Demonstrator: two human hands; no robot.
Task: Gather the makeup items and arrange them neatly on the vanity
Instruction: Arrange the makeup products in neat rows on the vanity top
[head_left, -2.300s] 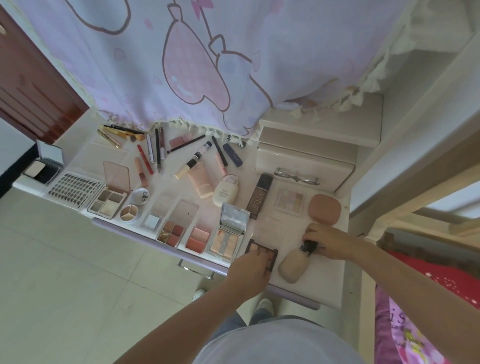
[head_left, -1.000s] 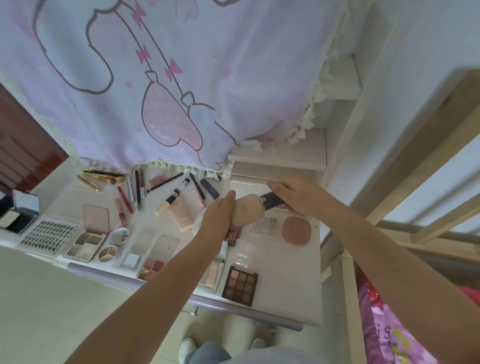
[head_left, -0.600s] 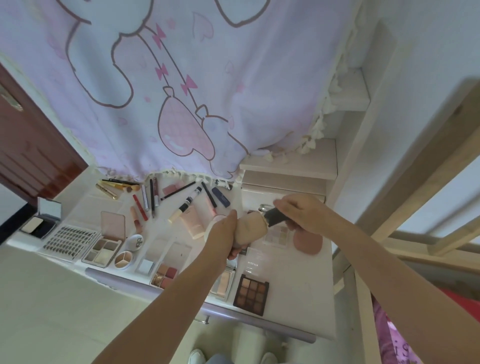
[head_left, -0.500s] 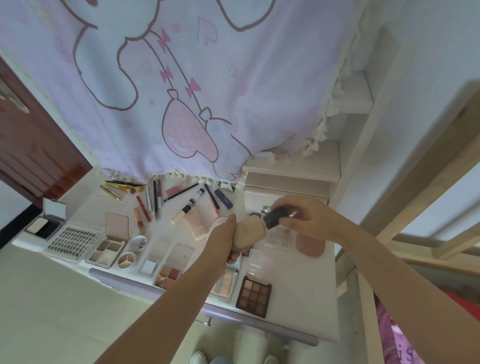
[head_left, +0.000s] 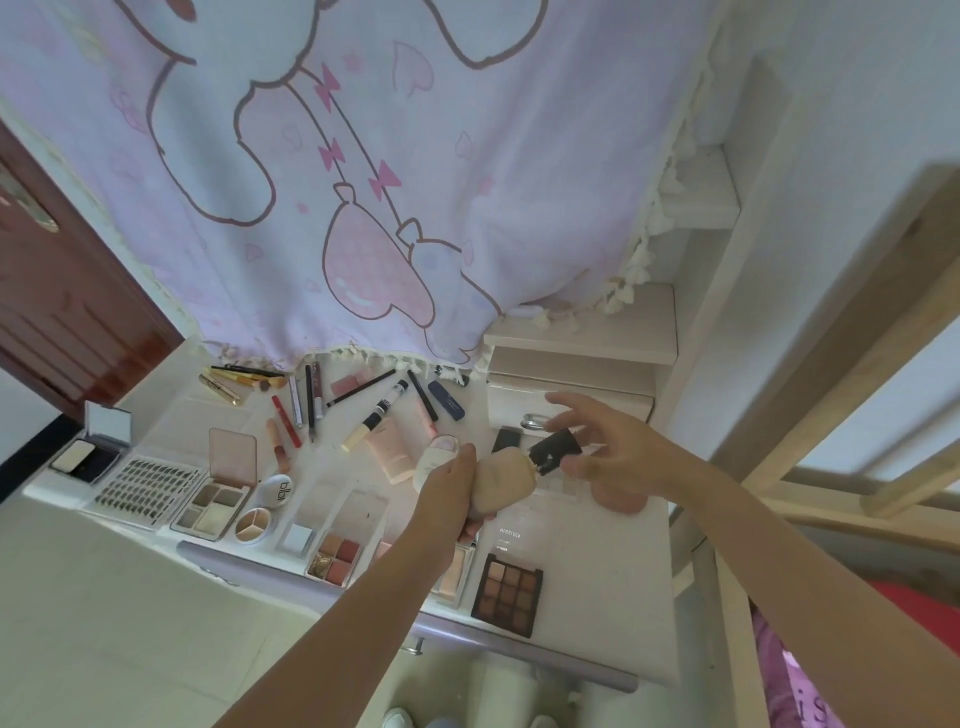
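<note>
A: Hands first. What holds what?

B: Left hand (head_left: 451, 486) grips the beige bottle (head_left: 503, 480) around its body, held up above the vanity (head_left: 597, 587), near mid-frame. Right hand (head_left: 605, 454) is at 3 o'clock of the bottle, fingers spread and mostly straight. The black cap (head_left: 555, 451) sits against those fingers; whether it is pinched or only touched, cannot tell. Cap looks slightly off the bottle neck, but the joint is blurred.

A: What's hidden?

B: Left forearm covers part of the pale palette (head_left: 453, 571) at 6 o'clock of the bottle. A pink round compact (head_left: 621, 501) is mostly behind the right hand. The curtain (head_left: 363, 182) hem drapes over the vanity's back edge, hiding the tips of a few pencils. The drawer box (head_left: 569, 395) at 12 o'clock of the cap shows only part of its handle. Small print on the clear case (head_left: 511, 535) is unreadable.

A: Edges and room?

B: Brown palette (head_left: 506, 594) lies close to the front edge. Bare top at 4 o'clock of it, toward the right edge. The lash tray (head_left: 148, 491) and white compact (head_left: 85, 457) sit at the far left end, at 9 o'clock.
</note>
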